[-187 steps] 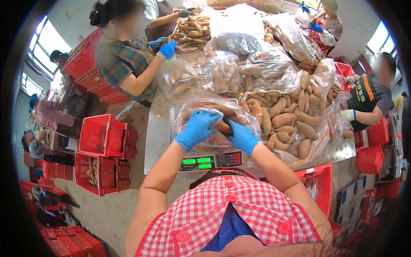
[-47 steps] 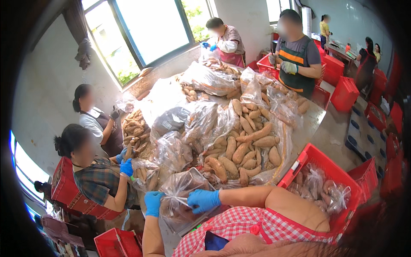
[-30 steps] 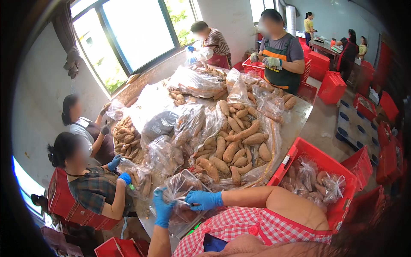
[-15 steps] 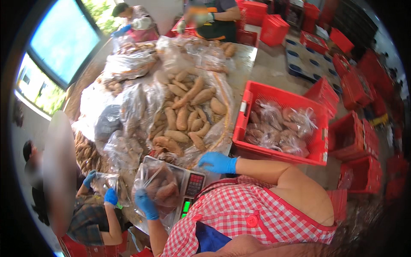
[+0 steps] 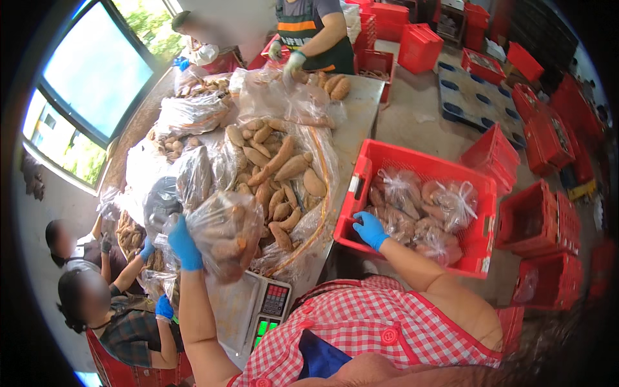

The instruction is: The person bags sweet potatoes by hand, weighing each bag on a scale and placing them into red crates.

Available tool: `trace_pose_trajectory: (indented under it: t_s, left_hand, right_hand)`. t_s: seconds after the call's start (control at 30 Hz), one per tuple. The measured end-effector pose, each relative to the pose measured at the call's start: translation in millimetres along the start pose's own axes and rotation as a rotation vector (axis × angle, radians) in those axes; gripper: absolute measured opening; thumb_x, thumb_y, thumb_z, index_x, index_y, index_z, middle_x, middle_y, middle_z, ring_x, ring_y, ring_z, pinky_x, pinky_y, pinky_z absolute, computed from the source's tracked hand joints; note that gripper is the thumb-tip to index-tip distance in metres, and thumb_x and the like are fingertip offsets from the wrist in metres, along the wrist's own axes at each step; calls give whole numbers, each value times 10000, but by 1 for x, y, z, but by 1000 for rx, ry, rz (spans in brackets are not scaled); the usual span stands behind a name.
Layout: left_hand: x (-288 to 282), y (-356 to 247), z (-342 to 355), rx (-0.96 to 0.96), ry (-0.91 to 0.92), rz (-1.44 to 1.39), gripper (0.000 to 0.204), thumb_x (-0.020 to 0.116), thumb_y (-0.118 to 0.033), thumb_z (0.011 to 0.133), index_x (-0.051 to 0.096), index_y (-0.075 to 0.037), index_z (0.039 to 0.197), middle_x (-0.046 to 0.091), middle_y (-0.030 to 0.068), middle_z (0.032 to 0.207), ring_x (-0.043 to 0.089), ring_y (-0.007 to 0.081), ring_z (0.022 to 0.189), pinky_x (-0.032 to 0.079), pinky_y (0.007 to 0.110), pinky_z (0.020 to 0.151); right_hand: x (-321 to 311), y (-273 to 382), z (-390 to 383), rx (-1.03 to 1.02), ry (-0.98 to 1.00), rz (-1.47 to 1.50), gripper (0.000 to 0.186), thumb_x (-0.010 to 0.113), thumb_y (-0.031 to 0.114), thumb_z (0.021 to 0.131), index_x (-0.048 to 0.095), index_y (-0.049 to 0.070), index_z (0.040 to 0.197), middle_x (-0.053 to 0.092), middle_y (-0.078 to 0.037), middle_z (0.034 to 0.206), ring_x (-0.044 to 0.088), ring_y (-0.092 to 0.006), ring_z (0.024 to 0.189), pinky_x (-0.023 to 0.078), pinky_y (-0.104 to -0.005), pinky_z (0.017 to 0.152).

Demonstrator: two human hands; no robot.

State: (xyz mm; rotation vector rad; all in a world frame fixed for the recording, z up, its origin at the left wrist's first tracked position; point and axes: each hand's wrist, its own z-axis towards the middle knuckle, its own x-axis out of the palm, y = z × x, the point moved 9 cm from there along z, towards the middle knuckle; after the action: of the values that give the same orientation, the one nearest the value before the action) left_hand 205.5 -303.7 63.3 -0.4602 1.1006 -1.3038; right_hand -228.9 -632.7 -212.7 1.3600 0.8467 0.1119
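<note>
My left hand (image 5: 185, 244), in a blue glove, is closed on the gathered top of a clear plastic bag of sweet potatoes (image 5: 225, 238). The bag hangs raised between the weighing scale (image 5: 233, 303) and the heap of loose sweet potatoes (image 5: 274, 168). My right hand (image 5: 372, 231), also blue-gloved, is over the near left corner of a red crate (image 5: 418, 258). Its fingers are slightly bent and apart, close to the crate's inner wall; whether they touch it I cannot tell. Inside the crate lie several knotted bags of sweet potatoes (image 5: 403, 193).
Plastic sheeting (image 5: 193, 116) and more produce cover much of the metal table (image 5: 364, 106). Co-workers stand at its far end and left side, one in a dark apron (image 5: 316, 39). Red crates (image 5: 525, 219) and a grey pallet (image 5: 480, 97) are on the floor at right.
My left hand has lifted the bag off the scale, up and away from me. My right hand has moved right, from the table's edge to the red crate. The view has shifted slightly.
</note>
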Motion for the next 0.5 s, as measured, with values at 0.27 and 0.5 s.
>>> trace_pose_trajectory:
  t_s: [0.27,0.5]
  left_hand:
    - [196,-149,-44,691,-171,639,206,766,-187,728,679,-43,846,642,147,974,603,327,764,490,457,663]
    - [458,-120,-249,896,1077,524,173,597,-194,767,670,-37,768,638,153,887,608,336,830,495,422,769]
  right_hand:
    - [-58,-52,6,-65,357,-17,297,644,255,845,635,31,1040,669,-169,947,650,-286,864,510,-381,775]
    - [-132,-172,-153,-76,764,-275,361,591,327,885,630,64,1129,657,-192,1065,654,-331,925,510,-411,817]
